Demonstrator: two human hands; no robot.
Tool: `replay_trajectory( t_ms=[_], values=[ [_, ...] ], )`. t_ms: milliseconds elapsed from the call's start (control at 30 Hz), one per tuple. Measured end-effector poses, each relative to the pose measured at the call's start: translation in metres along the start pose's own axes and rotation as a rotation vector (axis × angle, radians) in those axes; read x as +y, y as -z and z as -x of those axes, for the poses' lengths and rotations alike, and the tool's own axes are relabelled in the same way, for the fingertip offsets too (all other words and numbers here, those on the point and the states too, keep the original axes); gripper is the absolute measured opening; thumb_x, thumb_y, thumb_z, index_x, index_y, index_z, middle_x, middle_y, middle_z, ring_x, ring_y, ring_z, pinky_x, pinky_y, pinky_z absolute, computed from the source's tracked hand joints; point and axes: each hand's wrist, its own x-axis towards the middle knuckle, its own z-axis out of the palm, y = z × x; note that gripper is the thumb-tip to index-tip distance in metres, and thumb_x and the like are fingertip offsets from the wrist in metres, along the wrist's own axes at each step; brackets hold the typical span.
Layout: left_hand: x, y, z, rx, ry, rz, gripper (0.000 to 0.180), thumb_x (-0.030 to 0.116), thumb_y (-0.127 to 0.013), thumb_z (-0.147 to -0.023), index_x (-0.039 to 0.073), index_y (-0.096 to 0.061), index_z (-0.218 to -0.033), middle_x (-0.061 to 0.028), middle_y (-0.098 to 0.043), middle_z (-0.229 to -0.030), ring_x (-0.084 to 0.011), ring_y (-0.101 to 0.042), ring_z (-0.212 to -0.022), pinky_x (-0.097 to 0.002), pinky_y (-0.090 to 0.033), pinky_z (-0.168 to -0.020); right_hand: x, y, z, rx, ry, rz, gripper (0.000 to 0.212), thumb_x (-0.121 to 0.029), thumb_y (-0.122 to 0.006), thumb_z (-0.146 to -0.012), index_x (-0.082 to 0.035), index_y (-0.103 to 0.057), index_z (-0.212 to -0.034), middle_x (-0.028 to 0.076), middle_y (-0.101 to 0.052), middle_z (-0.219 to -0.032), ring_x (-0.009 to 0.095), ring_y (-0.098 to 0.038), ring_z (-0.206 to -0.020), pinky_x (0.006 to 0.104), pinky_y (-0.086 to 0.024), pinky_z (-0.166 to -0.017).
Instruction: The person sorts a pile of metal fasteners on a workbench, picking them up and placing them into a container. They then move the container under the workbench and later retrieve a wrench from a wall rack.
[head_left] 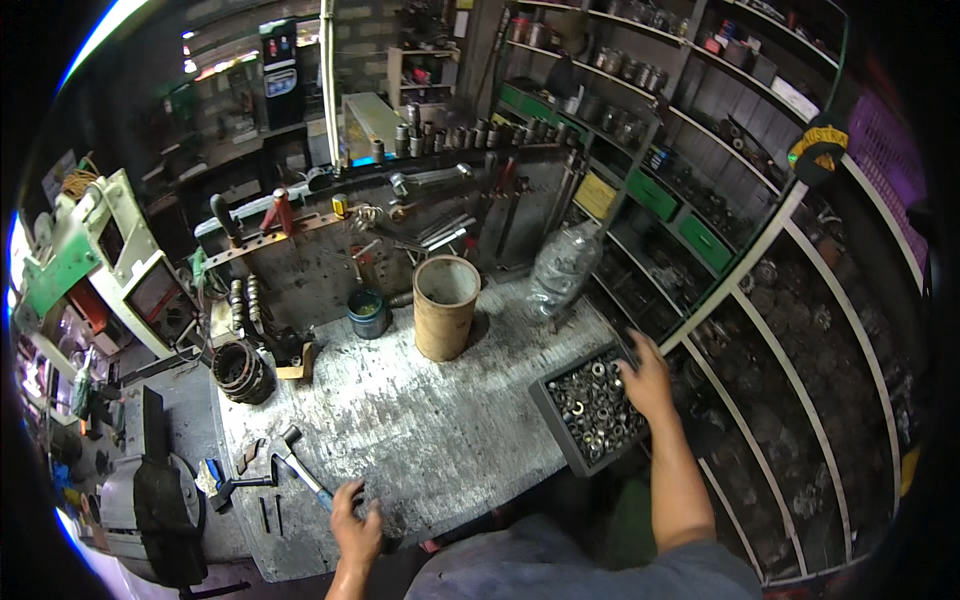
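At the right end of the bench, a dark tray (pixel 560 425) full of metal nuts (pixel 596 405) sits at an angle, partly past the bench edge. My right hand (pixel 650 380) is closed over its right rim, thumb toward the nuts; part of the grip is hidden. Low over the front edge, my left hand (pixel 357 525) has its fingers bent and apart, with nothing seen in it. Closest to it is the handle end of a hammer (pixel 303 470), which lies on the bench; whether the fingertips touch it I cannot tell.
A tan cylinder (pixel 445 320), a dark blue tin (pixel 368 314) and a clear plastic bag (pixel 563 268) stand toward the back of the bench (pixel 400 430). A vise (pixel 150 500) is at left. Tools hang on the rear panel; metal shelving (pixel 760 300) rises close on the right.
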Motion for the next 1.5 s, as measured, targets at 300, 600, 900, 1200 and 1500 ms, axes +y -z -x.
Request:
replay_trajectory(
  t_ms=[300, 600, 900, 1200, 1500],
  values=[
    [0.161, -0.166, -0.215, -0.070, -0.360, -0.412, 0.097, 0.023, -0.088, -0.084, 0.019, -0.037, -0.165, -0.0314, -0.021, -0.173, -0.0535, -0.041, -0.150, -0.0536, -0.042, -0.122, 0.063, 0.037, 0.054, -0.072, -0.026, 0.020, 0.069, -0.005, -0.076, -0.090, -0.004, -0.049, -0.154, 0.026, -0.048, -0.159, 0.046, -0.046, -0.149, 0.0501, -0.040, -0.123],
    [0.126, -0.204, -0.127, 0.166, -0.446, -0.413, 0.033, 0.007, -0.093, -0.073, 0.006, -0.068, -0.094, -0.0277, -0.043, -0.163, -0.0477, -0.052, -0.144, -0.0485, -0.056, -0.109, 0.118, 0.048, 0.058, -0.343, 0.195, -0.214, 0.064, -0.010, -0.080, -0.089, -0.005, -0.058, -0.148, 0.028, -0.050, -0.157, 0.048, -0.051, -0.144, 0.0508, -0.047, -0.118],
    [0.161, -0.164, 0.020, 0.433, -0.459, -0.422, 0.041, -0.002, -0.092, -0.068, 0.007, -0.067, -0.099, -0.0308, -0.048, -0.158, -0.0488, -0.061, -0.133, -0.0480, -0.058, -0.101, 0.090, 0.035, 0.042, -0.505, 0.525, -0.537, 0.058, -0.005, -0.078, -0.092, -0.006, -0.061, -0.147, 0.023, -0.069, -0.138, 0.039, -0.068, -0.128, 0.0440, -0.057, -0.106],
    [0.184, -0.139, 0.263, 0.552, -0.378, -0.418, 0.034, -0.007, -0.080, -0.066, 0.004, -0.064, -0.094, -0.0384, -0.045, -0.158, -0.0570, -0.051, -0.143, -0.0538, -0.049, -0.116, 0.016, 0.038, 0.123, -1.028, 0.461, -0.807, 0.053, -0.011, -0.081, -0.093, -0.003, -0.064, -0.142, 0.011, -0.075, -0.095, 0.017, -0.072, -0.086, 0.0336, -0.058, -0.079],
    [0.118, -0.256, 0.538, 0.451, 0.440, -0.387, 0.027, 0.006, -0.088, -0.069, 0.004, -0.074, -0.093, -0.0336, -0.043, -0.162, -0.0486, -0.058, -0.138, -0.0477, -0.053, -0.111, 0.043, -0.042, 0.370, -2.100, 0.367, -0.201, 0.085, -0.059, -0.059, -0.108, 0.000, -0.038, -0.164, 0.011, -0.072, -0.102, 0.020, -0.070, -0.089, 0.0346, -0.058, -0.078]
  ],
)
